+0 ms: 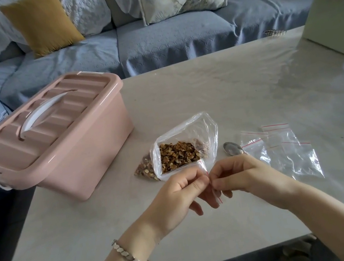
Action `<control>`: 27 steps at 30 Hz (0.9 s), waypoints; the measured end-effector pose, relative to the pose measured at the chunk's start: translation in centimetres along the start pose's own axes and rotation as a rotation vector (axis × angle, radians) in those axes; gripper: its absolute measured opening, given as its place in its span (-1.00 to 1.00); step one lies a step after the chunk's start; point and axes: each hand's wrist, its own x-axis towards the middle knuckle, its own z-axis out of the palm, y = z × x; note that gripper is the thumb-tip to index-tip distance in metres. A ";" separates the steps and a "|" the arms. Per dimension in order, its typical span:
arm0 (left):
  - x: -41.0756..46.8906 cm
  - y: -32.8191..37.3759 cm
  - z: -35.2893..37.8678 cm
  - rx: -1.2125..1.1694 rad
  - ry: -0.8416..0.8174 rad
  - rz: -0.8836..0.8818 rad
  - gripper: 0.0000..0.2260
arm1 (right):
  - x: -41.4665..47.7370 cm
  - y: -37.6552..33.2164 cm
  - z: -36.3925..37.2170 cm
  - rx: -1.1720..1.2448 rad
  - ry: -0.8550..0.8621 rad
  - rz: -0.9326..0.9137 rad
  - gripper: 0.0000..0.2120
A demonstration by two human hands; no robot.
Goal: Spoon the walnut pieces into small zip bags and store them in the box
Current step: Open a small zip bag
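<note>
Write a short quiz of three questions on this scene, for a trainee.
1. True or false: the pink box stands with its lid off.
2. Where does the spoon lie? A) on the table, between the walnut bag and the empty zip bags; B) inside the walnut bag; C) on the box.
3. Fill in: the left hand and the right hand both pinch one small ____.
Key: 1 false; 2 A; 3 zip bag.

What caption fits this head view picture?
Left hand and right hand pinch a small zip bag near the walnut bag, spoon and pink box.
</note>
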 end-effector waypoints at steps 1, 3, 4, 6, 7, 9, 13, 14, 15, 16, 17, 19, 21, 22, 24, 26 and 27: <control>0.0 0.0 0.0 -0.013 -0.002 -0.006 -0.81 | 0.0 0.1 0.0 0.004 -0.006 -0.004 -0.95; 0.0 0.1 -0.1 -0.038 -0.009 -0.015 -0.84 | 0.0 0.2 -0.2 0.020 -0.024 -0.008 -0.95; 0.0 0.1 -0.1 -0.048 -0.014 -0.015 -0.84 | 0.0 0.4 -0.2 0.044 -0.038 -0.009 -0.94; -0.1 0.1 0.0 -0.077 -0.011 0.005 -0.84 | 0.0 0.5 -0.2 0.133 -0.071 -0.006 -0.92; -0.1 0.1 0.1 -0.092 0.005 0.023 -0.83 | 0.1 0.5 -0.2 0.185 -0.085 -0.005 -0.92; -0.1 -0.1 0.5 -0.110 0.067 0.063 -0.83 | 0.1 0.5 0.0 0.266 -0.104 -0.013 -0.93; -0.1 -0.7 1.1 -0.144 0.151 0.121 -0.83 | 0.3 0.7 0.3 0.396 -0.095 -0.013 -0.91; -0.1 -0.7 1.1 -0.135 0.154 0.125 -0.82 | 0.4 0.7 0.3 0.427 -0.091 -0.008 -0.89; -0.2 -0.7 1.1 -0.126 0.153 0.128 -0.80 | 0.4 0.7 0.3 0.451 -0.092 -0.003 -0.87; -0.2 -0.6 1.1 -0.119 0.151 0.133 -0.80 | 0.3 0.8 0.4 0.473 -0.096 0.003 -0.85; -0.3 -0.6 1.1 -0.118 0.149 0.137 -0.79 | 0.3 0.8 0.4 0.496 -0.102 0.007 -0.83; -0.4 -0.4 1.1 -0.118 0.162 0.133 -0.74 | 0.3 0.9 0.4 0.534 -0.106 0.010 -0.82; -0.3 -0.1 1.3 -0.107 0.200 0.110 -0.73 | 0.2 0.9 0.5 0.539 -0.085 0.015 -0.81; -0.3 0.0 1.4 -0.091 0.229 0.098 -0.73 | 0.2 0.9 0.7 0.528 -0.057 0.017 -0.80; -0.1 0.1 1.5 -0.025 0.293 0.082 -0.69 | 0.2 1.1 1.1 0.437 0.063 0.013 -0.74; 0.1 -0.1 1.6 0.084 0.352 0.063 -0.63 | 0.2 1.3 1.6 0.222 0.230 -0.033 -0.73; 0.1 -0.2 1.6 0.135 0.385 0.045 -0.63 | 0.2 1.4 1.8 0.110 0.294 -0.075 -0.75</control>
